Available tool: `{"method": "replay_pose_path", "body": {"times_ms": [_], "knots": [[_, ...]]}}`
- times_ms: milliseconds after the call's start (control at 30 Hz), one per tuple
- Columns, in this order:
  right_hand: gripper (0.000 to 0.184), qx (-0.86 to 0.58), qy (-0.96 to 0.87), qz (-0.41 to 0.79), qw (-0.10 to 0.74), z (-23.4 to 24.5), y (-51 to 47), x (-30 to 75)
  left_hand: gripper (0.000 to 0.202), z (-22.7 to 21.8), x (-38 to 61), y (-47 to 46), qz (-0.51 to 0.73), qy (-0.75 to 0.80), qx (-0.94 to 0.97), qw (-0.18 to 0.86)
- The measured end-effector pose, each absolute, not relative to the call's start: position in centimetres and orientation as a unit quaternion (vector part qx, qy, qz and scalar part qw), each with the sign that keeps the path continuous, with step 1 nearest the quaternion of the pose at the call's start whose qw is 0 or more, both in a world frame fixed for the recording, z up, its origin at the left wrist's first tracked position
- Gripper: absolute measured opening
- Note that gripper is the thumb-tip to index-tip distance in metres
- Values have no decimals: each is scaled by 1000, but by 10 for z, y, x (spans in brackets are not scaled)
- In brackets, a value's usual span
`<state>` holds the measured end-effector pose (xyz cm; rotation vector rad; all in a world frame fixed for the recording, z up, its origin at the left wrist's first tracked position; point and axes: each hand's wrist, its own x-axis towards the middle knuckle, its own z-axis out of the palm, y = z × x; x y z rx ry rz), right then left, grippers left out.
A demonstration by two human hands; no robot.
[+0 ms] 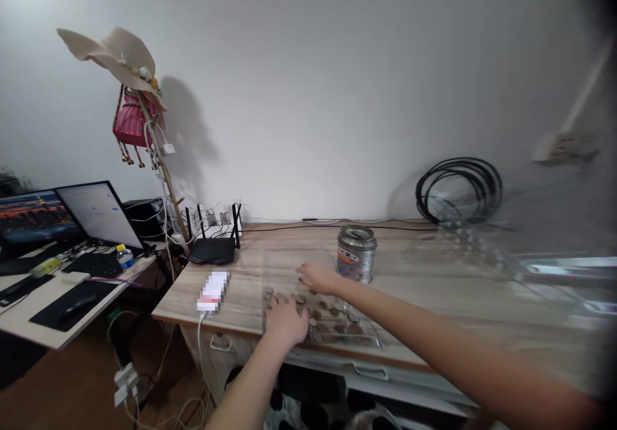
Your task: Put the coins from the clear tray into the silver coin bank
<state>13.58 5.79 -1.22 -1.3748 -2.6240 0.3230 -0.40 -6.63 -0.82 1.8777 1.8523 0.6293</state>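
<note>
Several coins (333, 312) lie scattered near the desk's front edge, on or in what looks like a clear plastic sheet or shallow tray (284, 266). My left hand (286, 322) is palm down over the coins at the left, its fingers spread. Just beyond it my right hand (319, 278) reaches in from the right, fingers pointing left and slightly apart. No object shows in either hand. Behind my right wrist stands a metal tin (355, 259) with a printed label and a lid on top. My right forearm covers the tin's lower part and some of the tray.
A phone (213, 292) on a white cable lies left, before a black router (213, 250). Coiled black cable (457, 189) leans on the wall; blurred clear plastic (475, 240) is at right. A lower desk (24, 311) holds a laptop (103, 215).
</note>
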Motion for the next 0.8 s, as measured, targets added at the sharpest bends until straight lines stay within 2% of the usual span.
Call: {"method": "replay_pose_path", "body": {"times_ms": [133,267,467,600,733,800], "knots": [[50,-544,-835,50,69,-5,71,139,49,-8,-5,-69,217,671,680,201],[46,-579,-812,48,52,-6,63,135,48,-5,-6,-71,199,674,689,177],[32,-527,-846,73,43,-20,13,143,38,-6,-6,-68,207,656,710,153],[33,-494,-862,104,44,-23,-24,156,27,-8,-10,-63,237,617,718,218],[28,-450,-880,147,42,-13,-35,161,31,-9,-15,-53,261,582,710,297],[27,-434,-886,158,50,-9,-33,158,34,-8,-19,-49,335,575,676,316]]}}
